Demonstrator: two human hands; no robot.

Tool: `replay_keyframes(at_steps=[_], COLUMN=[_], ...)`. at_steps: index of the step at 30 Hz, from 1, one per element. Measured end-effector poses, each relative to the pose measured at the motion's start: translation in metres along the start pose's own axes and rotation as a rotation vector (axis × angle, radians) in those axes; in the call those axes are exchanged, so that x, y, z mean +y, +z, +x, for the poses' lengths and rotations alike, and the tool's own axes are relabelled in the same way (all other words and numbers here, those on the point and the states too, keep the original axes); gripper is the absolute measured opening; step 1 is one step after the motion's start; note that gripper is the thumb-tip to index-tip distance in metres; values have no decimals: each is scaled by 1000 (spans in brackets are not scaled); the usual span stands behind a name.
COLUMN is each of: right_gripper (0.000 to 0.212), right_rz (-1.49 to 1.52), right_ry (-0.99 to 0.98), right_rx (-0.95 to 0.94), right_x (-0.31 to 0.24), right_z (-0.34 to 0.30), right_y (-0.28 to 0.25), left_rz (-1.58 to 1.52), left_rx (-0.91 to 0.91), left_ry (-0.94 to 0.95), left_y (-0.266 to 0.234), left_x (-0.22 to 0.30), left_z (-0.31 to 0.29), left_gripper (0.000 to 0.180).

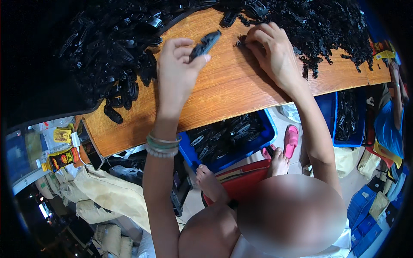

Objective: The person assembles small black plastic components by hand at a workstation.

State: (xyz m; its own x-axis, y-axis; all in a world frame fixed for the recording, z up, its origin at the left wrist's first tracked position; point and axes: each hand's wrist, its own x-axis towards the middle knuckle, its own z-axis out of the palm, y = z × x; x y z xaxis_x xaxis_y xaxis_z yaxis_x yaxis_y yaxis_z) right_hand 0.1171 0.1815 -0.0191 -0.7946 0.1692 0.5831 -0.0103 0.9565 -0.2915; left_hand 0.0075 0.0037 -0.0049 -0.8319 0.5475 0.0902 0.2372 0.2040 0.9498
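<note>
Left hand (178,66): grasping one black clip (205,45), over wooden table (223,88) | Right hand (274,53): fingertips at small toothed piece (239,42), beside heap of small black parts (327,32); whether pinched, cannot tell

Dark elongated part (206,44), held aslant, small black piece (239,42) nearby

2 pink slippers (291,139) on the pale floor (280,129) | beige sacks (112,193) heaped at lower left | 1 yellow-and-black packet (64,160) near the sacks | 1 clear plastic bag (290,112) near the slippers | 1 person in blue (388,127), right edge
</note>
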Motion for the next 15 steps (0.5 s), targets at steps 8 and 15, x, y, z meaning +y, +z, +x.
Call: replay_keyframes(at_steps=[8,15], right_gripper=[10,11], right_rz=[392,1064], right_ry=[397,497], right_rx=[81,56], right_x=[-29,-63], right_z=[-17,-21], right_y=[-13,-33], left_rz=[-296,-367], left_rx=[-86,-210], left_ry=[-107,-83], left_y=[1,3], left_x=[13,25], left_z=[-43,-55], left_gripper=[24,23])
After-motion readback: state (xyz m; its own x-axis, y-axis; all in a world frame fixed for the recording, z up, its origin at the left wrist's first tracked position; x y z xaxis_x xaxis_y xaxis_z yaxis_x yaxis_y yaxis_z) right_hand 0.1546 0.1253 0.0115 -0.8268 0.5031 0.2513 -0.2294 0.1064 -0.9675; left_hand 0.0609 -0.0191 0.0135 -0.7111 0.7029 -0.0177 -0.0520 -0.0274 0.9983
